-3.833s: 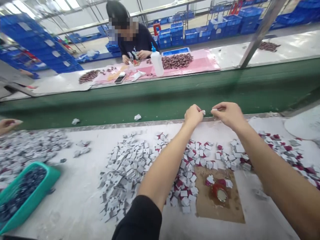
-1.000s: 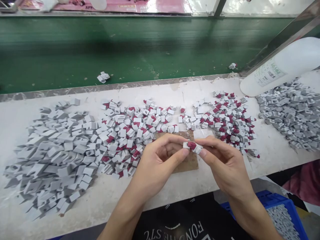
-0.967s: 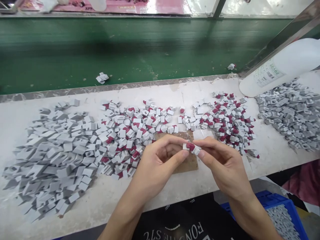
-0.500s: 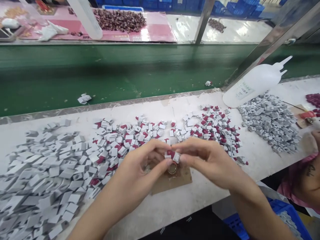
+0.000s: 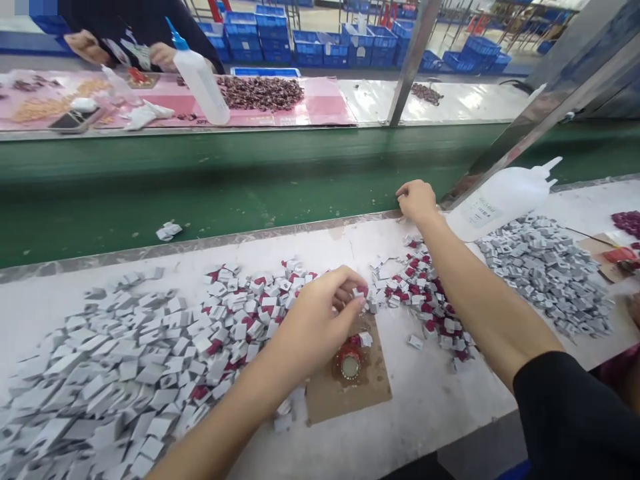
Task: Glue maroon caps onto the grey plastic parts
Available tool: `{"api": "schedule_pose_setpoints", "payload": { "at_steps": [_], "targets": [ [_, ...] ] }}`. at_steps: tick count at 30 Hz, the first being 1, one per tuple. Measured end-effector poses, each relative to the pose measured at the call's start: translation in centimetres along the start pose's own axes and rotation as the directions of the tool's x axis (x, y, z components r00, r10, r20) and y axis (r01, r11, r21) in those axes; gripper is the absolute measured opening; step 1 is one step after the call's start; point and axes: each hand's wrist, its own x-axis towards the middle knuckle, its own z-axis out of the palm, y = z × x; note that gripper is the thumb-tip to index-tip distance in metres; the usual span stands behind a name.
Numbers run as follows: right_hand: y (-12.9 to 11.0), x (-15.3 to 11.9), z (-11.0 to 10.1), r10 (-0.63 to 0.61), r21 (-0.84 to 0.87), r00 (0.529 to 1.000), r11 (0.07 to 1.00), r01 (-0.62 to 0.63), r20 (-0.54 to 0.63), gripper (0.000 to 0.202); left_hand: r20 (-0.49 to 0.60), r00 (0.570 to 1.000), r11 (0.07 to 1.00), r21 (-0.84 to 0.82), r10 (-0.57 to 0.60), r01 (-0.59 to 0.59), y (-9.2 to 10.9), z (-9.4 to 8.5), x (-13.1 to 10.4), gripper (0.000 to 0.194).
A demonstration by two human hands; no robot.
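My left hand point(image 5: 333, 307) pinches a small grey-and-dark-red plastic part point(image 5: 360, 291) between thumb and fingers. Below it, a brown board point(image 5: 320, 403) carries a red holder with a round metal cap point(image 5: 350, 367). Another grey-and-red part point(image 5: 365, 339) sits at the top of that holder. My right hand point(image 5: 418, 200) reaches out over the near edge of the green belt point(image 5: 300, 180), fingers curled down; anything in its fingertips is hidden. Mixed grey-and-red parts point(image 5: 425, 293) lie beneath my right forearm, and more point(image 5: 255, 307) lie left of my left hand.
A heap of plain grey parts point(image 5: 110, 367) covers the table's left, another point(image 5: 550, 273) the right. A white squeeze bottle point(image 5: 500, 200) leans by a metal post point(image 5: 520, 127). Across the belt, a person's hands point(image 5: 163, 57) are near a second bottle point(image 5: 203, 87). Grey pieces point(image 5: 169, 231) lie on the belt.
My right hand has left my left hand and stretched forward to the belt edge, covering where a small part lay. My left hand keeps a part. The view has tilted up.
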Motion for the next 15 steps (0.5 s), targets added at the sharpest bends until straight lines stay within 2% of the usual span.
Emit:
{"api": "schedule_pose_setpoints", "payload": {
  "at_steps": [3, 7, 9, 11, 13, 15],
  "targets": [
    [-0.7, -2.4, -0.7, -0.036, 0.067, 0.999, 0.997, 0.034, 0.029, 0.024, -0.041, 0.997, 0.997, 0.032, -0.069, 0.071, 0.0, -0.7, 3.4, 0.007],
    [0.0, -9.8, -2.3, -0.124, 0.190, 0.981, 0.977, 0.094, 0.150, 0.035, -0.194, 0.973, 0.985, 0.096, -0.124, 0.144, -0.4, -1.8, 11.2, 0.009],
    [1.4, -14.5, -2.9, -0.170, 0.239, 0.963, 0.964, 0.118, 0.211, 0.035, -0.244, 0.955, 0.974, 0.102, -0.171, 0.201, -0.7, -2.0, 15.2, 0.026],
    [3.2, -19.1, -3.2, -0.224, 0.296, 0.951, 0.942, 0.156, 0.213, 0.039, -0.268, 0.942, 0.968, 0.090, -0.203, 0.234, -1.0, -1.7, 18.4, 0.039],
    [5.3, -23.3, -3.1, -0.195, 0.252, 0.964, 0.957, 0.146, 0.181, 0.042, -0.274, 0.937, 0.966, 0.081, -0.216, 0.246, -1.2, -1.2, 20.5, 0.043],
    [7.5, -26.6, -2.7, -0.184, 0.245, 0.971, 0.959, 0.143, 0.152, 0.041, -0.271, 0.936, 0.962, 0.091, -0.224, 0.257, -1.2, -0.7, 21.6, 0.042]
  ]
}}
